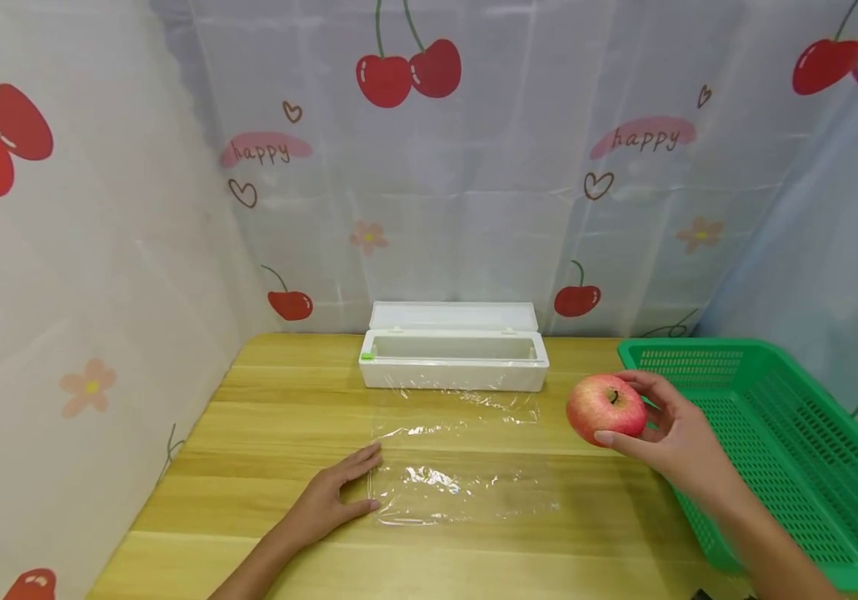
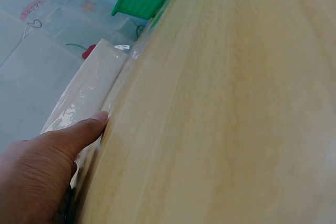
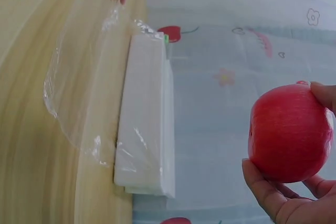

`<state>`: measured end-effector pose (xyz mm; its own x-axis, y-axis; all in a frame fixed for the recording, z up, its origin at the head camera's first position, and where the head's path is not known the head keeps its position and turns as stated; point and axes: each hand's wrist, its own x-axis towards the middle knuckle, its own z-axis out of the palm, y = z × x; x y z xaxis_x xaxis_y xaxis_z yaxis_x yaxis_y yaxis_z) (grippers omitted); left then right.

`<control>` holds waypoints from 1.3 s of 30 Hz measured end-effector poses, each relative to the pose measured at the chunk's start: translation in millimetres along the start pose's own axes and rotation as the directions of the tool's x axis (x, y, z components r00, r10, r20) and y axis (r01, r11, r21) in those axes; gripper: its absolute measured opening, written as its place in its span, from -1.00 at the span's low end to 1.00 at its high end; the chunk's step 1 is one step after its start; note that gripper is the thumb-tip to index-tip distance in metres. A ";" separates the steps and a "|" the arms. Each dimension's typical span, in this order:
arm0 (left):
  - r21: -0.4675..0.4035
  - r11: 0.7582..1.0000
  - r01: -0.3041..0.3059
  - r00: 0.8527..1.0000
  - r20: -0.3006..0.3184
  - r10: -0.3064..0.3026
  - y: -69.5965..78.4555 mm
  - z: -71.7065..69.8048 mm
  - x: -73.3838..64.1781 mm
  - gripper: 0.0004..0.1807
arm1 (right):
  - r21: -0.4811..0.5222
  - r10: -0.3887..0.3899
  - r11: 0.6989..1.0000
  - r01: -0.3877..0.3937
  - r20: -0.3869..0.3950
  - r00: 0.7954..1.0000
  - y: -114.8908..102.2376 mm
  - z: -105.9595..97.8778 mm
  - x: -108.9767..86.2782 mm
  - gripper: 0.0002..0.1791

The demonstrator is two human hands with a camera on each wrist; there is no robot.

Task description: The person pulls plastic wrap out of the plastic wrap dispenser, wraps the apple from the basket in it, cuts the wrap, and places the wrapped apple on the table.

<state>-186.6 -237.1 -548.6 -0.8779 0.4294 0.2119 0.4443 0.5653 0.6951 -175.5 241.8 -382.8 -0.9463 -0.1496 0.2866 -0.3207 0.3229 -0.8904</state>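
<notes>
The right hand (image 1: 680, 437) holds 1 red apple (image 1: 600, 408) above the surface (image 1: 286, 433), near the green basket (image 1: 796, 467); its fingers are curled around the apple. The left hand (image 1: 327, 504) rests at the left edge of the clear film (image 1: 466, 483), fingers relaxed, thumb apart from them. The film lies before 1 white box (image 1: 453, 377), whose lid is raised.

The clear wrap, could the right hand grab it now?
Probably not easily: the right hand is holding an apple. Otherwise the way looks free, with nothing standing between that hand and the clear wrap.
</notes>
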 end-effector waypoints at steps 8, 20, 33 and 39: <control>0.041 0.998 -0.036 0.999 -0.027 0.037 -0.1 1.6 -0.3 -0.22 | 0.113 -0.008 0.994 0.008 0.005 1.000 5.9 28.8 7.9 -0.26; 0.030 1.000 -0.008 1.000 -0.015 0.009 -0.3 2.3 -1.1 -0.21 | 0.101 -0.039 0.994 0.039 -0.008 0.999 20.0 67.4 22.0 -0.24; 0.017 0.999 -0.028 1.000 -0.012 0.028 1.7 0.9 2.6 -0.24 | 0.086 -0.028 0.996 0.027 0.007 1.000 29.0 97.4 48.9 -0.22; 0.015 1.000 -0.025 1.000 -0.013 0.026 1.4 0.7 0.6 -0.23 | 0.102 0.004 0.995 -0.007 0.029 1.000 36.9 113.2 60.2 -0.20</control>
<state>-186.3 -235.5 -548.0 -0.8685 0.4346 0.2386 0.4691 0.5646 0.6791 -239.7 138.9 -438.4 -0.9460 -0.1751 0.2729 -0.3085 0.2269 -0.9238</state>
